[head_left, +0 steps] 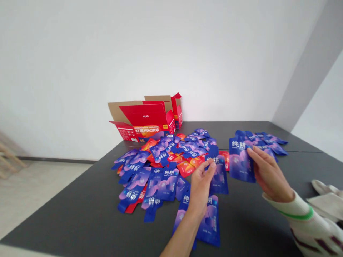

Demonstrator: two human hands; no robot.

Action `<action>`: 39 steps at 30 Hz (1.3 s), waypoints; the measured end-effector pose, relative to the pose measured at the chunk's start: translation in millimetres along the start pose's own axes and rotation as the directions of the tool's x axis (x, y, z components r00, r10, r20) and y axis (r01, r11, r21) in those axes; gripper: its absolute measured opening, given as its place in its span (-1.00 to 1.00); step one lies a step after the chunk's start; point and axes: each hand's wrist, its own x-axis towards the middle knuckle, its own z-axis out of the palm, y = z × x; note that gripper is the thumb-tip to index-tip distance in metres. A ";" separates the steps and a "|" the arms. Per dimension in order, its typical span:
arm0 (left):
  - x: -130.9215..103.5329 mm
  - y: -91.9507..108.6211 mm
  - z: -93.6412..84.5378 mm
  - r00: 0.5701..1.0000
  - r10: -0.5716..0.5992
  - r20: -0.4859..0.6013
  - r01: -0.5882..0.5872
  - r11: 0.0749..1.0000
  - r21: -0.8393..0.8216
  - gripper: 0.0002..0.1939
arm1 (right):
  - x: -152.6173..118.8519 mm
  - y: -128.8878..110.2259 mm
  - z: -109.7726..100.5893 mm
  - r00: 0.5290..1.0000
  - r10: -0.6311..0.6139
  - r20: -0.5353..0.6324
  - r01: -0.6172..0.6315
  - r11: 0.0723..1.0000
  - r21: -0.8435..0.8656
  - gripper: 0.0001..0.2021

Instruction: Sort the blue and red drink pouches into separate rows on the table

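Pouch [239, 165] in right hand [269, 175]; left hand [200, 184] apparently pinching second pouch [220, 178].

Blue pouches [241, 165] bear purple circles and white lettering; red pouches [185, 169] show orange. Red cartons [147, 116] are tan inside, the surface [80, 214] black, the sleeve [312, 226] white, green-striped.

pale wall [227, 64] | black table [93, 210] | white cloth [325, 205], right | wooden frame [10, 154], left
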 end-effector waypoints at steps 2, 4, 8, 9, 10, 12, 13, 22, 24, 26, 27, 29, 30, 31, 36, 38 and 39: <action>-1.3 -0.6 1.1 0.999 0.036 0.004 -0.036 0.999 0.017 -0.48 | -11.8 4.9 7.4 0.995 0.046 0.086 -0.040 0.997 -0.066 -0.72; -2.3 -2.4 2.3 0.997 0.081 0.019 -0.081 0.996 0.021 -0.52 | -24.6 15.8 17.5 0.986 0.063 0.152 -0.044 0.991 -0.124 -0.64; -0.9 -6.0 0.4 0.980 0.186 -0.074 -0.177 0.977 0.117 -0.69 | -39.2 36.0 30.6 0.980 0.029 0.199 0.016 0.975 -0.220 -0.63; -0.2 -6.2 -0.7 0.975 0.202 -0.098 -0.187 0.972 0.143 -0.70 | -40.0 37.7 31.4 0.981 0.014 0.193 0.036 0.968 -0.249 -0.66; 0.1 -6.0 -1.5 0.970 0.214 -0.112 -0.195 0.968 0.160 -0.69 | -40.0 37.9 31.7 0.983 -0.007 0.181 0.058 0.960 -0.274 -0.68; -0.4 -4.6 -2.2 0.966 0.231 -0.118 -0.207 0.961 0.184 -0.68 | -38.6 35.0 31.5 0.988 -0.057 0.147 0.099 0.950 -0.297 -0.70; -1.5 -3.7 -1.9 0.964 0.241 -0.116 -0.214 0.955 0.204 -0.68 | -37.7 32.8 31.5 0.988 -0.075 0.136 0.112 0.951 -0.289 -0.71; -9.2 0.7 2.6 0.954 0.299 -0.018 -0.289 0.934 0.208 -0.81 | -38.2 25.0 28.9 0.973 -0.069 0.221 0.122 0.964 -0.235 -0.64; -7.1 1.2 2.8 0.981 0.194 0.021 -0.195 0.979 0.067 -0.72 | -40.4 25.4 27.9 0.970 -0.087 0.226 0.150 0.948 -0.280 -0.64; -5.2 2.3 2.4 0.988 0.139 0.069 -0.143 0.988 0.055 -0.73 | -42.4 26.1 27.9 0.967 -0.114 0.229 0.186 0.926 -0.327 -0.66; -4.7 2.9 1.9 0.986 0.144 0.085 -0.152 0.983 0.099 -0.78 | -43.1 26.6 28.1 0.964 -0.124 0.235 0.202 0.914 -0.351 -0.67; -5.0 3.7 1.0 0.976 0.189 0.107 -0.209 0.955 0.210 -0.78 | -43.9 27.8 28.5 0.957 -0.122 0.262 0.220 0.894 -0.391 -0.67; -5.7 3.8 0.6 0.970 0.213 0.116 -0.236 0.937 0.258 -0.76 | -44.2 28.4 28.6 0.954 -0.111 0.278 0.221 0.887 -0.405 -0.65; -6.6 3.7 0.5 0.965 0.233 0.122 -0.260 0.919 0.298 -0.75 | -44.7 29.1 28.5 0.951 -0.096 0.293 0.216 0.885 -0.412 -0.63; -10.3 2.8 1.9 0.945 0.297 0.140 -0.328 0.849 0.415 -0.72 | -48.4 32.8 26.3 0.992 -0.035 0.123 0.075 0.938 -0.339 -0.55; -10.6 3.7 1.9 0.940 0.315 0.128 -0.339 0.837 0.429 -0.72 | -49.2 32.5 25.6 1.000 -0.010 0.025 0.017 0.954 -0.301 -0.51; -10.6 4.4 1.5 0.939 0.327 0.109 -0.341 0.834 0.433 -0.72 | -49.3 31.6 25.7 0.999 0.008 0.042 0.004 0.960 -0.280 -0.52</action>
